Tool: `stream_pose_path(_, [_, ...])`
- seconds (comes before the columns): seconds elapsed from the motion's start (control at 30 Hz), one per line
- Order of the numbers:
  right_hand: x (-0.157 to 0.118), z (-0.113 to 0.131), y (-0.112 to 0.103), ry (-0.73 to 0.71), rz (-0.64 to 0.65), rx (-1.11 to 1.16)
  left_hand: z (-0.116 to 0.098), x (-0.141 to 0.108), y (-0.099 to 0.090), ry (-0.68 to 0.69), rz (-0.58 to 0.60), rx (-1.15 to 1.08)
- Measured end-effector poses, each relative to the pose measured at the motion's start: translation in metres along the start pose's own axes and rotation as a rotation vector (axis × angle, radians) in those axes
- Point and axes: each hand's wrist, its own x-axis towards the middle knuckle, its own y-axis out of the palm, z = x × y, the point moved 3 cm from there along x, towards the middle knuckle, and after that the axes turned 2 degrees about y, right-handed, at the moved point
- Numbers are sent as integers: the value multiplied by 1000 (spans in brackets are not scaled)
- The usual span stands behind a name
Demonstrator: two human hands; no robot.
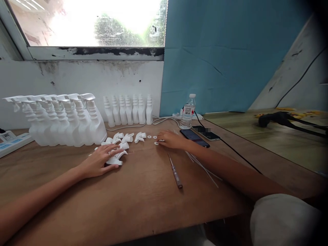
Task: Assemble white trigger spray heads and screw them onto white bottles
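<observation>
My left hand (pixel 102 160) lies palm down with fingers stretched and apart over a group of white spray-trigger heads (pixel 118 160), covering some of them. A ring sits on one finger. Nearby, another trigger head (pixel 140 137) lies on its side. My right hand (pixel 170 139) reaches down to the tabletop among several small white washers (pixel 149 136). Its bent fingertips come together around a washer (pixel 162 140), which they partly hide. In front of that hand, a screwdriver (pixel 175 172) lies with its thin tip pointing away from me.
White spray bottles with trigger heads (pixel 69 119) stand in a row at the back left. Slimmer white bottles (pixel 128 111) line the wall. A water bottle (pixel 188 111), two phones (pixel 194 137), a black cable (pixel 238 156) and thin white tubes (pixel 205 168) are to the right.
</observation>
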Motion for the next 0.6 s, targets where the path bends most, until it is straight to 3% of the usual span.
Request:
stream_pose_path(0.2, [-12, 19, -18, 15, -200, 9, -19, 31, 13, 42, -201, -6])
stream_pose_path(0.37, [-21, 53, -29, -12, -436, 290, -40, 52, 17, 122, -312, -65])
stream_pose_path(0.47, [-23, 70, -29, 47, -521, 466, -59, 58, 20, 142, -326, -186])
stream_pose_path(0.6, [-27, 83, -24, 126, -540, 629, -84, 59, 20, 157, -257, -352])
